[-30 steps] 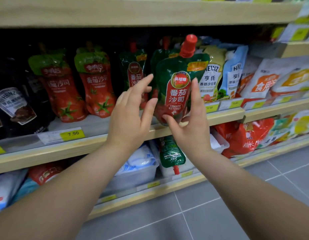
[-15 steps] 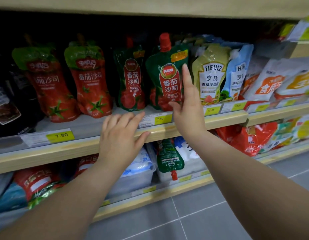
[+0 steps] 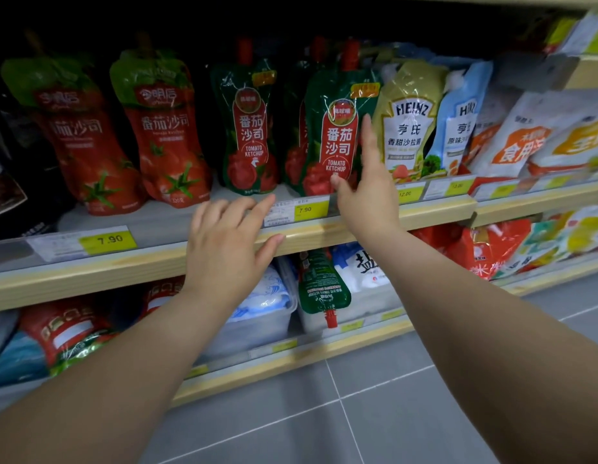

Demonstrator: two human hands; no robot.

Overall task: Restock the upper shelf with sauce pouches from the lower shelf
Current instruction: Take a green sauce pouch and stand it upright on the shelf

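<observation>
Grey floor tiles [image 3: 374, 413] lie nearest me. On the lower shelf [image 3: 291, 358], a green ketchup pouch [image 3: 322, 286] hangs cap-down between clear tubs [image 3: 257, 324] of white bags. My left hand [image 3: 229, 247] is spread, empty, over the upper shelf's wooden edge [image 3: 324, 232]. My right hand [image 3: 368, 192], fingers open, rests against a standing green ketchup pouch [image 3: 336, 128], just beside a Heinz pouch [image 3: 409, 118].

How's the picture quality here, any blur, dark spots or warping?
Head view: the back of the upper shelf is nearly black, so the spouts up there fade out; the bags at far right are smeared; the shelf edges bow with wide-angle warping; the green ketchup pouch by the right hand reads sharp.
</observation>
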